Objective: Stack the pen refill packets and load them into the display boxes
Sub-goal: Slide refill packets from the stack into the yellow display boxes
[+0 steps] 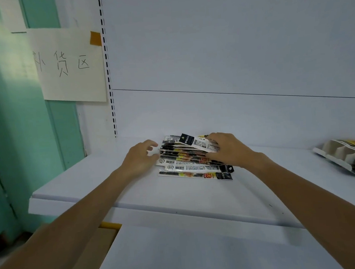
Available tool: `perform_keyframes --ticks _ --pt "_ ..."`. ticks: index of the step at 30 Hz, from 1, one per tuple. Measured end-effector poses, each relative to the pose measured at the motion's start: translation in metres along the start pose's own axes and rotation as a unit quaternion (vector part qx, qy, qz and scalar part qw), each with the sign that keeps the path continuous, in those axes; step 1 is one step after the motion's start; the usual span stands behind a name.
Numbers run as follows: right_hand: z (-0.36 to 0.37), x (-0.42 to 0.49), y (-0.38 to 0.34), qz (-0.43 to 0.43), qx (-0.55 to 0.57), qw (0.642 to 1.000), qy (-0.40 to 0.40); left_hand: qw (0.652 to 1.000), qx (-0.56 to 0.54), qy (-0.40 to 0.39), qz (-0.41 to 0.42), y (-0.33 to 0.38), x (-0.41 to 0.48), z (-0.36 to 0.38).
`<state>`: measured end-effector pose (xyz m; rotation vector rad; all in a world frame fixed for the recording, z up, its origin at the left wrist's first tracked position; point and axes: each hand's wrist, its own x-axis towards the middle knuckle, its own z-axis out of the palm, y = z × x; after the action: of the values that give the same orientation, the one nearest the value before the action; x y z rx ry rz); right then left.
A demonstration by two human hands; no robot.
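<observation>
Packets (187, 164), fanned on the shelf (113, 189): my right hand (226, 150) grips the top few; my left hand (140, 157), loosely curled, holds nothing at their ends. Light, slick, probably floppy; best squared from both ends.

White flat shelf (134, 192) carried a loose pile of narrow printed pen refill packets (187, 163) and, well apart at right, a white cardboard display box (346, 156) lying tilted.

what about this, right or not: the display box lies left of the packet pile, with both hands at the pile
Wrong side: the head view shows the display box right of the packet pile; left hand and right hand are at the pile.
</observation>
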<state>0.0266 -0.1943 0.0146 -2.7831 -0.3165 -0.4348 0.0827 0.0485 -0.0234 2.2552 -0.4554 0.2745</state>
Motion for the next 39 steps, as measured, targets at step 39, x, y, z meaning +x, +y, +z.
perform_keyframes --ticks 39 --pt "0.016 0.022 -0.041 0.12 0.205 0.963 0.124 0.996 -0.047 -0.025 0.066 0.066 -0.034 0.023"
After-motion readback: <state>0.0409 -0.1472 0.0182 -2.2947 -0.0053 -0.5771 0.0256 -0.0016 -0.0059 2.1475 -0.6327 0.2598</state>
